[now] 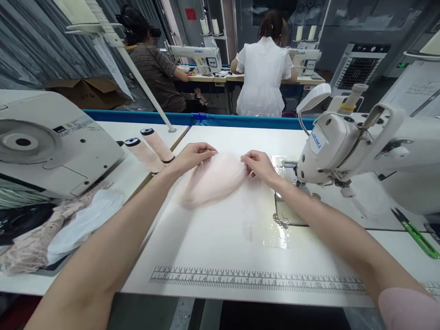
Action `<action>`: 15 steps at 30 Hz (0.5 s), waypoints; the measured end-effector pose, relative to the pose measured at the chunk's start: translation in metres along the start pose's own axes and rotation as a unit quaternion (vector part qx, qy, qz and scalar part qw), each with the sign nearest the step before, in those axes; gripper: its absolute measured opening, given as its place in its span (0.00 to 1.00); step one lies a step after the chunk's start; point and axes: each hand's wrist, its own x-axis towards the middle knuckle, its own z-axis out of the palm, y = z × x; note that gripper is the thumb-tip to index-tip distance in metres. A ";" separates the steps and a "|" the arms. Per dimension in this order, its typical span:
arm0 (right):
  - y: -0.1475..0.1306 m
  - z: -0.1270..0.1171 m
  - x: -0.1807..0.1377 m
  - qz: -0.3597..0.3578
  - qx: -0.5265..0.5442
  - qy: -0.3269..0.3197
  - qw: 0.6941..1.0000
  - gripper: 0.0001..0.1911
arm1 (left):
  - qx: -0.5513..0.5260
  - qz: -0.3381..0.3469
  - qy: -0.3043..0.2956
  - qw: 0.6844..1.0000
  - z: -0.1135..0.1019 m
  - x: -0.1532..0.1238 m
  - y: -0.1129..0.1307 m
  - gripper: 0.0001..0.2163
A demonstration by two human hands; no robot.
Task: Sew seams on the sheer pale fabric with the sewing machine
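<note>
A sheer pale pink piece of fabric (220, 178) is stretched between my two hands above the white sewing table (206, 247). Its lower edge hangs in a blurred curve. My left hand (195, 158) pinches the upper left edge, fingers closed on the cloth. At the upper right edge, my right hand (257, 165) also pinches it between thumb and fingers. Just right of that hand stands a white sewing machine (319, 146), its needle area partly behind my right forearm. Two peach thread spools (156, 144) lie left of my left hand.
A second machine (55, 142) stands at the left, with lace and white pieces (85, 224) below it. A printed ruler (254, 279) runs along the front edge. Green-handled thread snips (417, 236) lie far right. Two people (263, 75) sit at machines beyond the blue table edge (240, 121).
</note>
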 end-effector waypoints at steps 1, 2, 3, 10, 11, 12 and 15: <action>0.005 0.000 0.004 0.001 -0.021 0.000 1.000 0.08 | 0.022 0.000 0.012 1.000 0.005 0.002 -0.004 0.16; 0.008 0.000 0.006 -0.001 -0.043 0.000 0.999 0.08 | 0.046 -0.001 0.027 0.999 0.010 0.002 -0.008 0.15; 0.009 0.001 0.008 -0.004 -0.068 -0.002 0.998 0.09 | 0.071 -0.003 0.042 0.997 0.014 0.002 -0.011 0.14; -0.005 -0.002 0.004 -0.042 -0.238 -0.016 0.970 0.09 | 0.217 -0.005 0.111 0.970 0.023 -0.009 -0.015 0.14; -0.008 -0.005 0.000 -0.045 -0.251 -0.016 0.967 0.08 | 0.229 0.003 0.123 0.966 0.022 -0.010 -0.014 0.15; -0.010 -0.008 -0.007 -0.047 -0.262 -0.016 0.964 0.08 | 0.238 0.013 0.135 0.962 0.019 -0.011 -0.013 0.15; -0.013 -0.025 -0.042 -0.059 -0.286 -0.027 0.956 0.08 | 0.243 0.051 0.171 0.954 0.010 -0.016 -0.008 0.15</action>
